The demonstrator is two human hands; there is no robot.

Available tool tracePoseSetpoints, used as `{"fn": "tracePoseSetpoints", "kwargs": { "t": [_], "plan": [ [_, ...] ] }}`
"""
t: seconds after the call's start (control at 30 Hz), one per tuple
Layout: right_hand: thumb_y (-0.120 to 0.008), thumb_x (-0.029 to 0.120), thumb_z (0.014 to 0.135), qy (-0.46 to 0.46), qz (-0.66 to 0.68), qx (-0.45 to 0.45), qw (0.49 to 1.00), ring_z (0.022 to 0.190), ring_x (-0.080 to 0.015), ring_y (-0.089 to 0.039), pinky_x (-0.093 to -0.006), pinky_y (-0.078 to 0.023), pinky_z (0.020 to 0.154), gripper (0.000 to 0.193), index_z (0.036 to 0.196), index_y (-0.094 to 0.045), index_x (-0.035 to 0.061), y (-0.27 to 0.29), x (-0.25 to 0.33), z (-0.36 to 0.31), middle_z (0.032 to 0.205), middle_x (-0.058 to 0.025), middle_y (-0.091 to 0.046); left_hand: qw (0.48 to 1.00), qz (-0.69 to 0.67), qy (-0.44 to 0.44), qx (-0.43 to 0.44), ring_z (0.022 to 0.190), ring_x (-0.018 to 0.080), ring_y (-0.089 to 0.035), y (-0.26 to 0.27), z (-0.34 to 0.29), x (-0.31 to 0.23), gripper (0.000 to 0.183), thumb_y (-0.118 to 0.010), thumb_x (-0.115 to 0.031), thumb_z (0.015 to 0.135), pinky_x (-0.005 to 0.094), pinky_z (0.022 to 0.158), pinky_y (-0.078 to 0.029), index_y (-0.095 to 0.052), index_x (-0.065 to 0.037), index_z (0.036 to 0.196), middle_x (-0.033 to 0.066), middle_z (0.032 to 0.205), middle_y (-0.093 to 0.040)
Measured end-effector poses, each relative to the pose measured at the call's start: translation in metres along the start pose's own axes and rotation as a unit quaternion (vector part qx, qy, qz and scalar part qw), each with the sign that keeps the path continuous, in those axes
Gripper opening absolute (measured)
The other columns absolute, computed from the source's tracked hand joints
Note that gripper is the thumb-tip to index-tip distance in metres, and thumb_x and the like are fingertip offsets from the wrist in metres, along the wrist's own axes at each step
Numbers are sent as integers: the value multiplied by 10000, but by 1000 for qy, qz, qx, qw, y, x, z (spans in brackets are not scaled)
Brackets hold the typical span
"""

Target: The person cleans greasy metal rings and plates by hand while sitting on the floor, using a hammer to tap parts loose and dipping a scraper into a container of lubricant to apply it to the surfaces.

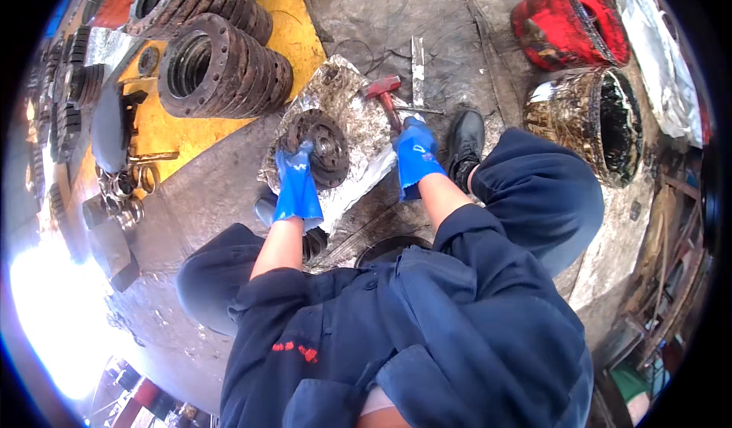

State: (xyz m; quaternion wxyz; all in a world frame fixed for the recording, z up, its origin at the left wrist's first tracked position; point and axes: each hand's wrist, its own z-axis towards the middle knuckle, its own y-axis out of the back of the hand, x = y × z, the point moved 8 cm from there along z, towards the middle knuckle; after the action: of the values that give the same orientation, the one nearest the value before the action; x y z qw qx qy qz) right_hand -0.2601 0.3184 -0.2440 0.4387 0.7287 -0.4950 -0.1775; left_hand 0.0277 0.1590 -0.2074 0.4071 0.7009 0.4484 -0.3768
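Disc [329,153]: dark, caked with grime, lying on the crumpled silvery sheet [374,134] right in front of the person, a little to the left.
Left hand [297,178]: blue-gloved, fingers bent over the disc's left edge, pinching it there as far as I can make out from here.
Right hand [416,150]: gloved too, closed around the lower handle of the red hammer [381,87]; a thin rod [428,111] runs by the fingers, and I cannot tell whether it is gripped as well.
Steadying: I'd keep the disc flat and well backed by the sheet, since it could rock or skid on those folds.
Striking: should the hammer come down, short, square taps seem best, with the left fingers drawn to the outer edge; the greasy gloves may slip.
Red bucket [545,24]: over to the right, smeared black outside, mouth open; what it holds I cannot make out.
Grimy bucket [560,112]: just beside it, nearer the person's knee; its inner wall is coated black and glistening, the depth of anything inside unclear.
Ring stacks [255,77]: rusty, hollow, on the yellow board [301,35] to the left.
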Motion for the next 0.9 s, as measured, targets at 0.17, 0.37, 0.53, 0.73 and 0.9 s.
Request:
{"fn": "tracePoseSetpoints", "kwargs": {
  "t": [0.17, 0.37, 0.53, 0.73, 0.9],
  "plan": [
    [-658, 243, 892, -34, -72, -7, 997, 1018, -253, -721, -434, -589, 759, 170, 1020, -743, 172, -26, 8, 27, 1065, -77, -741, 983, 151, -88, -50, 1151, 254, -606, 1, 5, 3, 524, -678, -148, 925, 357, 1015, -472, -523, 1, 1403, 117, 1326, -628],
    [-677, 258, 832, -22, 56, -99, 993, 927, -354, -720, -422, -571, 717, 127, 852, -726, 142, -29, 1, 38, 935, -131, -742, 982, 186, -31, 5, 1170, 255, -597, -9, 1, -9, 508, -641, -163, 955, 356, 1025, -463, -509, 11, 1413, 121, 1350, -615],
    [-662, 280, 816, -41, 253, -30, 966, 873, -442, -682, -461, -551, 754, 279, 1004, -670, 73, -17, 12, 5, 942, -240, -712, 980, 195, -8, 33, 1184, 259, -592, -16, 8, -22, 492, -607, -176, 979, 357, 1033, -457, -501, 19, 1419, 127, 1366, -607],
    [-707, 295, 877, -4, 595, 152, 789, 659, -191, -648, -352, -526, 577, 372, 1101, -633, 8, -7, 39, -12, 790, -88, -670, 984, 166, -37, 45, 1191, 273, -593, -23, 7, -38, 461, -549, -192, 1004, 367, 1040, -454, -507, 25, 1410, 146, 1359, -609],
    [-678, 181, 931, 30, 702, 159, 694, 531, -128, -529, -295, -469, 502, 276, 1130, -668, -10, 53, 52, -35, 693, -23, -588, 987, 149, -45, 47, 1197, 284, -593, -11, -4, -46, 444, -500, -205, 1025, 375, 1047, -451, -513, 30, 1402, 162, 1354, -612]
  ]
}}
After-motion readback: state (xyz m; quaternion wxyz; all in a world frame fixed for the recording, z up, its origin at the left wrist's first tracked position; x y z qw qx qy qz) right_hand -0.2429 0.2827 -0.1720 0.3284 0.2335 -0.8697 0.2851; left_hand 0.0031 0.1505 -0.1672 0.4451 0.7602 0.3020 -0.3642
